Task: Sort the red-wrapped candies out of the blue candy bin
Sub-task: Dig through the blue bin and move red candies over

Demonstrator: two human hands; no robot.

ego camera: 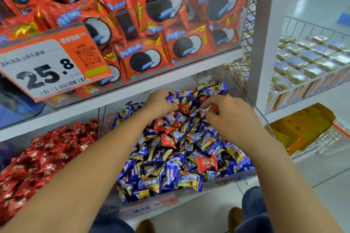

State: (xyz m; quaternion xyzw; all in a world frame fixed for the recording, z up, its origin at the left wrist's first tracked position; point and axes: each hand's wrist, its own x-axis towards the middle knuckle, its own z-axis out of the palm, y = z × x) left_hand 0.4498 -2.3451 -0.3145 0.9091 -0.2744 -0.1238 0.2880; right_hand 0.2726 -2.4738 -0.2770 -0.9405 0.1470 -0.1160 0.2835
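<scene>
A clear bin (244,178) is heaped with blue-wrapped candies (170,172). Several red-wrapped candies lie among them: one (206,163) near the front right, one (168,141) in the middle, others (161,125) further back. My left hand (161,103) reaches into the back of the heap, its fingertips pinching a red candy (183,108). Beside it, my right hand (233,117) is curled with something red (215,108) showing between its fingers. Both hands are deep among the wrappers.
To the left a neighbouring bin (37,157) holds red-wrapped candies. Above, a clear shelf bin (212,56) is full of red cookie packs, with an orange price tag (51,64) reading 25.8. A wire shelf (312,58) of gold packets stands at right.
</scene>
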